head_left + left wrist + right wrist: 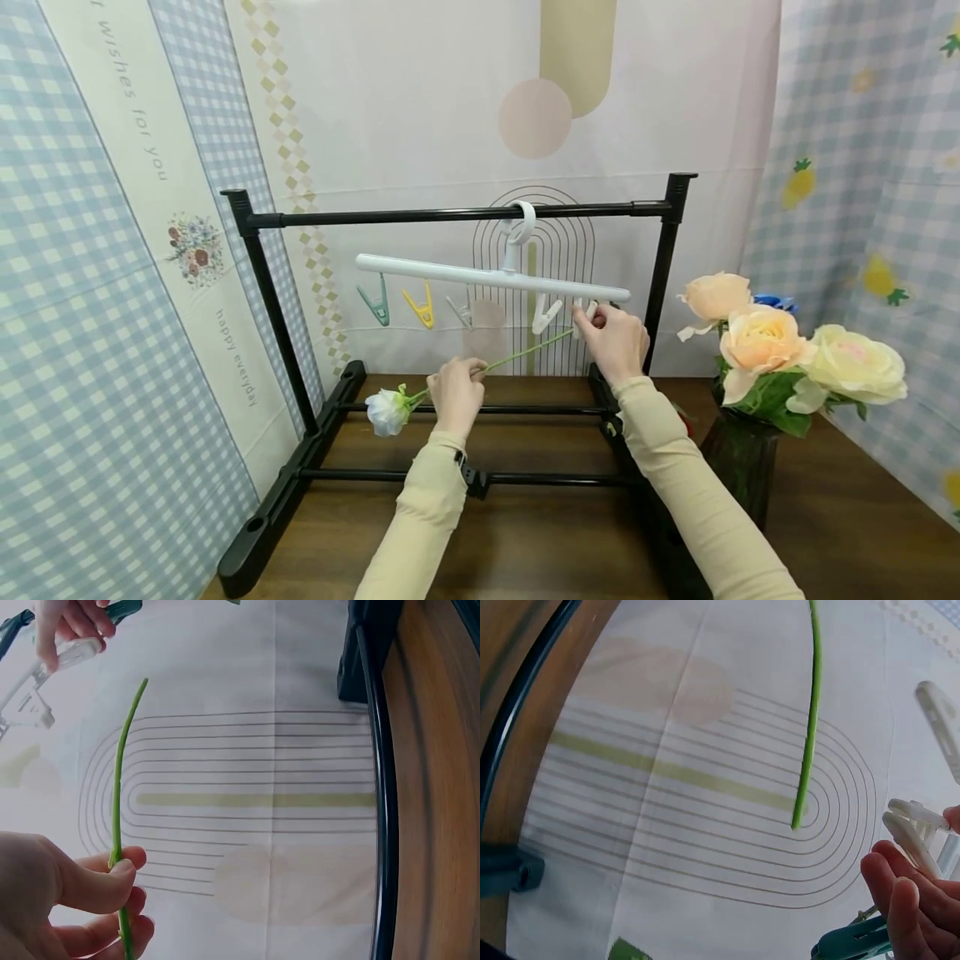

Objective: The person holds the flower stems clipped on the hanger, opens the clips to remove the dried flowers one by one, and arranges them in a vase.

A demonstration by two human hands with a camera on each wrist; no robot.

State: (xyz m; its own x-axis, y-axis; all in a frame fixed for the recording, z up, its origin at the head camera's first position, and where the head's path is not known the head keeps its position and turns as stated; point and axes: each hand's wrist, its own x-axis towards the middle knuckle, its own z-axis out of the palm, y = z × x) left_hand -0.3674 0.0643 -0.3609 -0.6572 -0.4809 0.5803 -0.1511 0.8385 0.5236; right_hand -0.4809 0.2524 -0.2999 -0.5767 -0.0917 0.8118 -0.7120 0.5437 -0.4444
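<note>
We see the left hand [455, 392] pinching the thin green stem of an artificial white flower [480, 367] between thumb and curled fingers, partway along its length. The white bloom hangs at the stem's 8 o'clock end, low above the brown wooden tabletop [540, 542], while the bare tip rises toward 2 o'clock and ends just beside the right hand [615, 337]. In the left wrist view the thumb [97, 881] presses the stem against the fingers.

Our right hand pinches a white plastic clothes peg [588, 310] that hangs at the 3 o'clock end of a white plastic hanger bar [491, 277]; its fingers [904, 900] are curled round the peg. In the right wrist view the stem tip stands close to the peg but apart from it.

The bar hangs by its hook from the top rail of a black metal rack [465, 215] standing on the tabletop. Along the bar toward 9 o'clock hang another white peg [546, 315], a pale grey peg [460, 311], a yellow peg [420, 305] and a teal peg [375, 302].

At 3 o'clock of the rack stands a dark glass vase [738, 467] holding peach and cream artificial roses [765, 342]. Patterned cloth backdrops [420, 108] close in the scene.
</note>
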